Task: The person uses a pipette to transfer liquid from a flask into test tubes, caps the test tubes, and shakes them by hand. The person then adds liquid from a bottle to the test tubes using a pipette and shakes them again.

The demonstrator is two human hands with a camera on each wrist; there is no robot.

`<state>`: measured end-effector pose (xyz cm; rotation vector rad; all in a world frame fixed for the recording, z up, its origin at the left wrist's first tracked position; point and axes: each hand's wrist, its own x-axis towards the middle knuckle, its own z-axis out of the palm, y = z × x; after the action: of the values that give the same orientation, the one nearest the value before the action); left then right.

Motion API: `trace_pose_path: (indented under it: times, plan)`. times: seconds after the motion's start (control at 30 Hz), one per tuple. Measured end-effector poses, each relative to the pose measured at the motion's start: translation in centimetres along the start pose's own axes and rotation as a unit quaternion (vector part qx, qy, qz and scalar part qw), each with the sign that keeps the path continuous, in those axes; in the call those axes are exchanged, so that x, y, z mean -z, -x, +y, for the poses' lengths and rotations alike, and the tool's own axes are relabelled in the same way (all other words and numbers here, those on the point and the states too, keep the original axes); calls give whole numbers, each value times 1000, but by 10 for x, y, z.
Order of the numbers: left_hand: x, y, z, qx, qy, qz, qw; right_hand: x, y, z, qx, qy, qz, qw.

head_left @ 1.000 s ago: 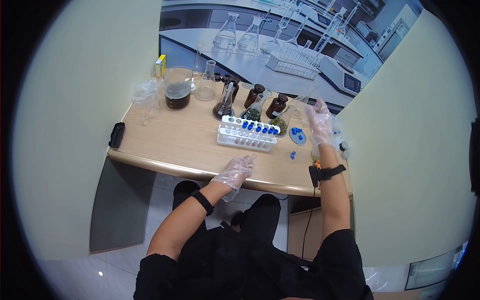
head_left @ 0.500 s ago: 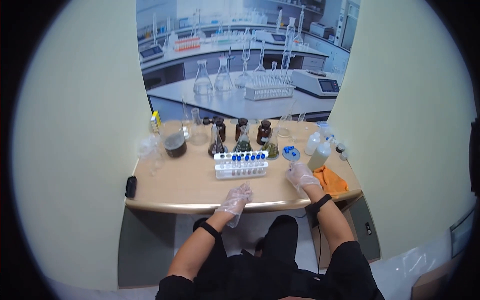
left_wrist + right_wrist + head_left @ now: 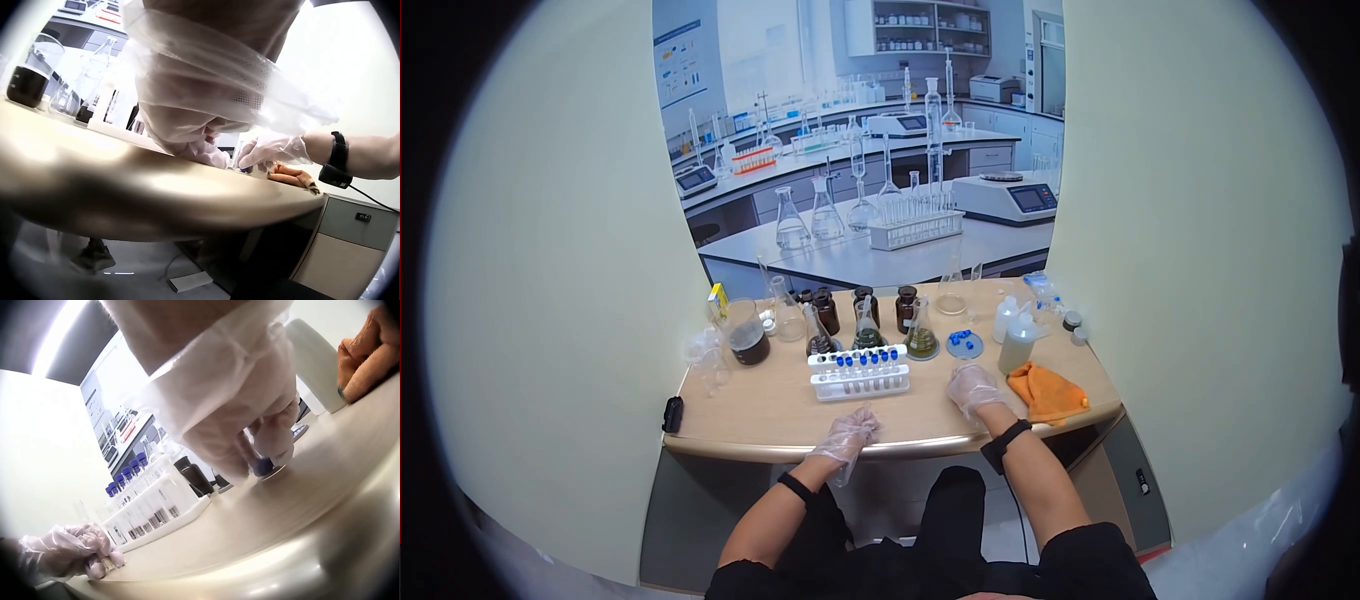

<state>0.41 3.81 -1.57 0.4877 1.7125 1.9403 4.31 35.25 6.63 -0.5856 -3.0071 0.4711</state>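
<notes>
My left hand (image 3: 847, 433), in a clear plastic glove, is at the table's front edge. Its curled fingers hold a small clear tube (image 3: 110, 565), mostly hidden by them. To its right, my gloved right hand (image 3: 974, 388) reaches down to the tabletop and pinches a small blue cap (image 3: 263, 466) between thumb and fingertips. Between and beyond the hands stands a white test tube rack (image 3: 860, 383) with several blue-capped tubes. A round dish (image 3: 964, 346) of loose blue caps lies just beyond the right hand.
Behind the rack stand conical flasks (image 3: 921, 343) and brown bottles (image 3: 907, 307). A beaker of dark liquid (image 3: 749, 346) is at the left. Right of the right hand are a plastic bottle (image 3: 1016, 350) and an orange cloth (image 3: 1048, 393). The table's front edge (image 3: 920, 447) curves below both hands.
My right hand has come down and inward from the table's back right to the tabletop, where it now pinches the blue cap. The left hand stays near the front edge. The head view has tilted up.
</notes>
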Motion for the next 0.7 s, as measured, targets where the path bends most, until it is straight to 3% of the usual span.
trace_pose_path:
  times: [0.33, 0.4, 0.5, 0.63, 0.7]
  plan:
    - [-11, -1, 0, 23, 23, 40, 999, 7, 5, 0, 10, 8, -26, 1000]
    - [-8, -4, -1, 32, -22, 35, 999, 0, -3, 2, 18, 16, -14, 1000]
    - [-13, -4, -1, 29, 6, 45, 999, 0, -9, 4, 45, 57, -48, 996]
    - [-10, -6, -8, 1, 35, 34, 999, 1, -10, 0, 43, 55, -30, 997]
    - [-14, -4, -1, 28, -25, 49, 998, 0, -10, 1, 29, 36, -30, 998]
